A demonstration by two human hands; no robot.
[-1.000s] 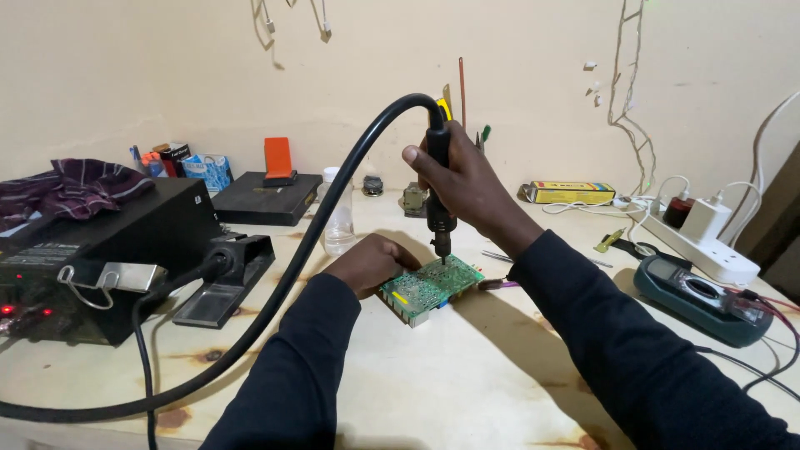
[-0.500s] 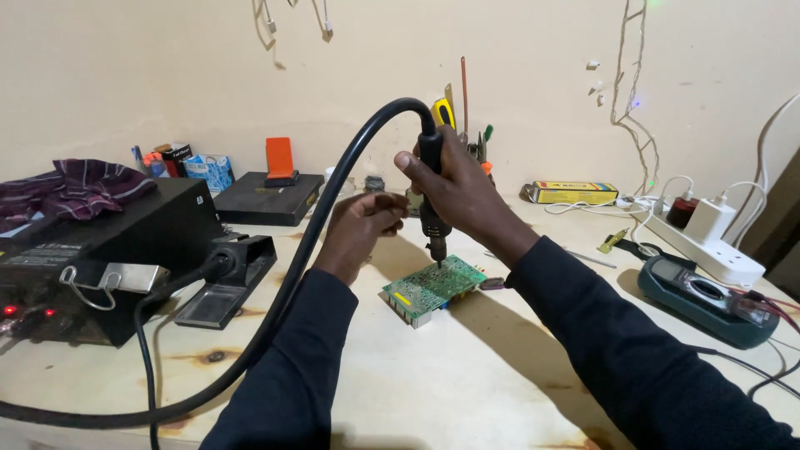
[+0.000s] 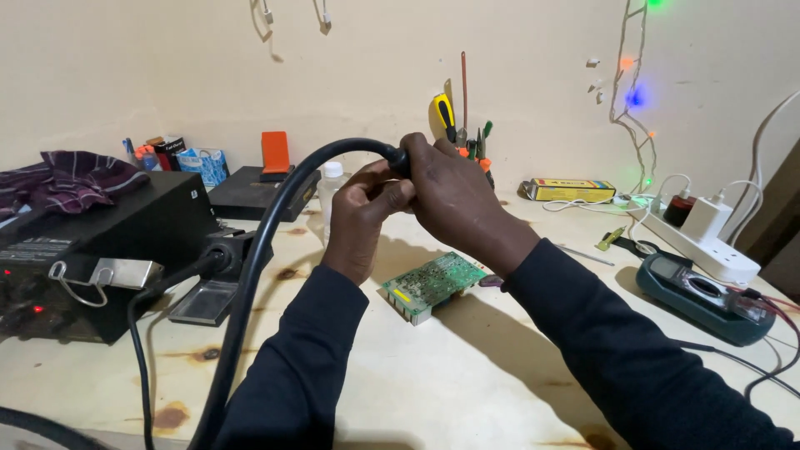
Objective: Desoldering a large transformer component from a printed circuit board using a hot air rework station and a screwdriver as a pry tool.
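Two hands, both closed on one tool. Right hand (image 3: 454,196): grip clenched round the handle of a hot-air handpiece (image 3: 402,160), which is almost wholly hidden inside the fist; only its black collar shows where the hose leaves it. Left hand (image 3: 360,215): fingers wrapped about the same handle from the near side, thumb against the right hand's fingers, apparently to steady or adjust the tool; what exactly they pinch cannot be told.

Item, thick black hose (image 3: 258,275): arches up out of the handpiece, then drops down and to the left past the left sleeve, leaving the frame at the bottom edge. It is slack enough that the tool is held free in the air.

Item, green circuit board (image 3: 433,285): lies flat on the worktop (image 3: 467,383) directly below the handpiece, untouched, with room round it on all sides.

Item, black station box (image 3: 108,250): left of the board, its holder cradle (image 3: 221,279) facing the board and empty.

Item, multimeter (image 3: 704,296): right of the board, well apart, leads trailing off its far side.

Item, white power strip (image 3: 700,242): beyond the multimeter, against the wall, plugs seated.

Item, screwdrivers (image 3: 458,125): upright behind the board, partly hidden by the right hand.

Item, clear bottle (image 3: 331,187): behind the left hand.
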